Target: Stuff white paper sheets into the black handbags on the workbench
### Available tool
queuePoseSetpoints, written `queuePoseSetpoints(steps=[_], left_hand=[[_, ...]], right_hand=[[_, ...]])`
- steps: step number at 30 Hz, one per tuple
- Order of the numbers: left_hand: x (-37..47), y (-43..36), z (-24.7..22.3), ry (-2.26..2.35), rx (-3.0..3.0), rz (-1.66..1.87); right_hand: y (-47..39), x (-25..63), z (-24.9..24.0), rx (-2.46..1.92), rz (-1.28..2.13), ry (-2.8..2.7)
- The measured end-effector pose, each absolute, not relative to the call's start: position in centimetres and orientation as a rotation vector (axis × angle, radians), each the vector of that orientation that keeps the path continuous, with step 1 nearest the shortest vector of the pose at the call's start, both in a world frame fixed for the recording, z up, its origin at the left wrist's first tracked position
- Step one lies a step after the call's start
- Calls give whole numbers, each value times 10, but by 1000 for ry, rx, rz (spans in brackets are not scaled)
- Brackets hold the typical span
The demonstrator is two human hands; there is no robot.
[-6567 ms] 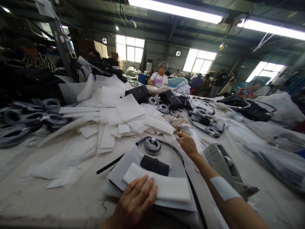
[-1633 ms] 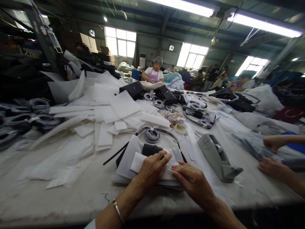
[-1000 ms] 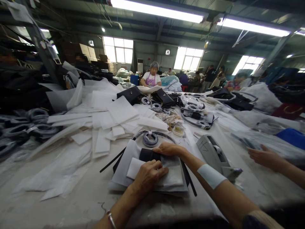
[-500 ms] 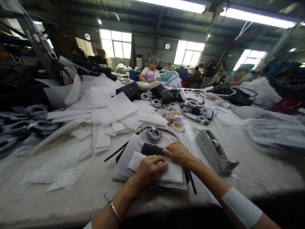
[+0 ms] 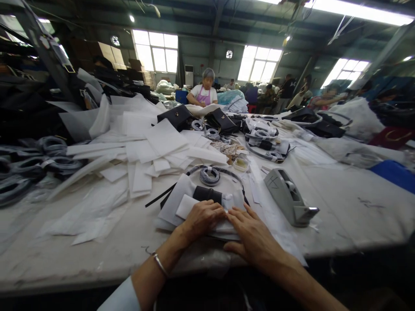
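Note:
Before me on the table lies a black bag [image 5: 245, 201], mostly covered by white foam sheets [image 5: 184, 206]. A black band [image 5: 207, 194] crosses the sheets, with a piece of clear tape or film [image 5: 228, 197] at its right end. My left hand [image 5: 204, 219] is closed on the upper foam sheet, fingers bent and close together. My right hand [image 5: 254, 235] lies beside it, fingers spread flat over the sheet's right part, thumb apart. Beyond the bag rests a wrapped coil [image 5: 209, 176], inside the arc of the bag's strap [image 5: 234, 172].
A grey tape dispenser [image 5: 285, 196] stands to the right. Loose foam sheets [image 5: 165, 138] are heaped at the left, beside wrapped coils [image 5: 55, 162]. More black bags [image 5: 175, 116] lie farther back. Across the table a co-worker [image 5: 204, 93] in a purple apron works.
My right hand has moved from the band's right end down and nearer, onto the foam sheet, with fingers spread. The left hand has shifted slightly. A clear patch now shows at the band's end.

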State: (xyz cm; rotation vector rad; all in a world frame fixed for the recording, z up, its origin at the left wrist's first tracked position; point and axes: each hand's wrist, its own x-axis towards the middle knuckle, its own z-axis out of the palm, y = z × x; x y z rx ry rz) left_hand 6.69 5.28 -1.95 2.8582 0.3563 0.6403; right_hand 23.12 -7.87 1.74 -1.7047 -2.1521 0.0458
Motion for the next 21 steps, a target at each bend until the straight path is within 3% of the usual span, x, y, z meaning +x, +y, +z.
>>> queuePoseSetpoints(steps=[8, 21], left_hand=[[68, 55, -18, 368, 2815, 620], [36, 31, -7, 122, 2404, 669]], right_hand=[[-89, 227, -18, -1498, -131, -1943], [-86, 229, -34, -1403, -153, -1821]])
